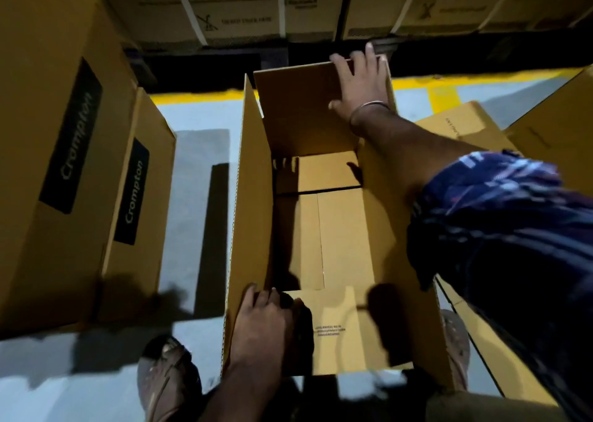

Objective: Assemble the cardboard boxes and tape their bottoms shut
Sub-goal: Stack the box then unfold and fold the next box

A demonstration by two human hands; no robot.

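Open brown cardboard box (321,229): centre of view, standing on the pale grey floor (199,152), top flaps up, inner bottom flaps folded flat.

Two tall brown cartons with black "Crompton" labels (73,152): at 9 o'clock, side by side, near the open box but apart from it.

Strapped printed cartons (231,7): row at 12 o'clock, beyond a yellow floor line (414,83).

Flat brown cardboard sheets (465,126): at 3 o'clock, partly hidden by the patterned blue sleeve (500,216).

Right hand (359,84): at 12 o'clock, fingers spread, palm pressed on the far flap; thin metal bangle (369,105) at wrist.

Left hand (261,312): at 6 o'clock, fingers curled over the near flap's edge.

Brown sandal (163,373): at 7 o'clock.
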